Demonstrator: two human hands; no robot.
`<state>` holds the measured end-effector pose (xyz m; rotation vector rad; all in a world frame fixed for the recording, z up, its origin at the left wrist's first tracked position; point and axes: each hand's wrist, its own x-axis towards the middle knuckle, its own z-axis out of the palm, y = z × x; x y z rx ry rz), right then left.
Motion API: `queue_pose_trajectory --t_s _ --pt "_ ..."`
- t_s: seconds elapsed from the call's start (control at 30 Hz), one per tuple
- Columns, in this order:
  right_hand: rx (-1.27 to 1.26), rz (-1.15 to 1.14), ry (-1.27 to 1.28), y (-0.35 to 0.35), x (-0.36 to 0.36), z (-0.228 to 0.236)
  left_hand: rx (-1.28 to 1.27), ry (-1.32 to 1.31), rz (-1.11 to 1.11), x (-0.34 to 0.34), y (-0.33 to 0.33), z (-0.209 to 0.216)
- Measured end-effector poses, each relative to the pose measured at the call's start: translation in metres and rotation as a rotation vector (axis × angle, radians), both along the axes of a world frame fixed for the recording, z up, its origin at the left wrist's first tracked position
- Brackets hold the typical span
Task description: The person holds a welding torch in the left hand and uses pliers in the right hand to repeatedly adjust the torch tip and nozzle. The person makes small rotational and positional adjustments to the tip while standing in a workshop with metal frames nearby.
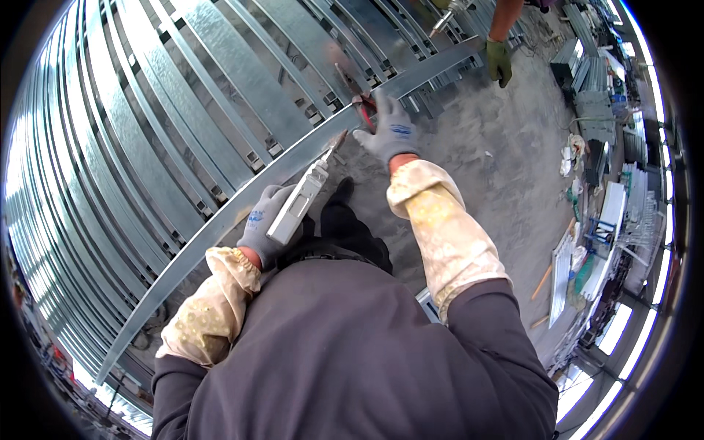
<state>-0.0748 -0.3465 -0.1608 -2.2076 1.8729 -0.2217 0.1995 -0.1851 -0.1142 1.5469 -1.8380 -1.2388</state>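
My left hand (265,224), in a grey glove, is closed around a white, box-shaped hand-held torch (299,204) with a narrow copper-coloured tip. That tip points up and right, close to the near edge of a long metal rail (293,152). My right hand (392,130), also gloved in grey, grips red-handled pliers (366,113) at the same rail. The jaws of the pliers reach past the rail toward the metal strips; exactly what they touch is hard to make out. Pale sleeve covers wrap both my forearms.
Long parallel galvanized strips (220,66) fill the left and far side, joining the rail. At the far right hangs another person's green-gloved hand (498,62), near a second torch (449,15). Metal profiles and scraps (594,117) lie along the right side of the grey floor (506,169).
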Motion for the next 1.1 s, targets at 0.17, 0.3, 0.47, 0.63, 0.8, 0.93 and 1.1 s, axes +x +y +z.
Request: queue_pose_trajectory --t_s 0.17,0.3,0.47,0.63,0.8,0.93,1.1 --pt "0.005 -0.113 -0.218 -0.001 -0.01 -0.011 -0.014 -0.001 -0.069 -0.016 -0.011 -0.007" --pt "-0.158 -0.333 -0.623 0.061 -0.067 -0.021 0.044 0.011 -0.158 -0.062 -0.041 -0.009" --pt "0.203 -0.864 -0.761 0.161 -0.144 -0.055 0.021 -0.008 -0.216 -0.141 -0.09 -0.06" --pt "0.309 -1.028 -1.191 0.192 -0.186 -0.12 0.144 -0.08 -0.257 -0.23 -0.14 -0.105" --pt "0.646 -1.017 -1.507 0.129 -0.188 -0.079 0.215 -0.099 -0.233 -0.255 -0.156 -0.125" --pt "0.444 -1.071 -1.946 0.091 -0.168 -0.108 0.252 -0.12 -0.201 -0.265 -0.161 -0.134" --pt "0.403 -1.165 -2.162 0.058 -0.142 -0.119 0.223 -0.066 -0.22 -0.279 -0.168 -0.121"
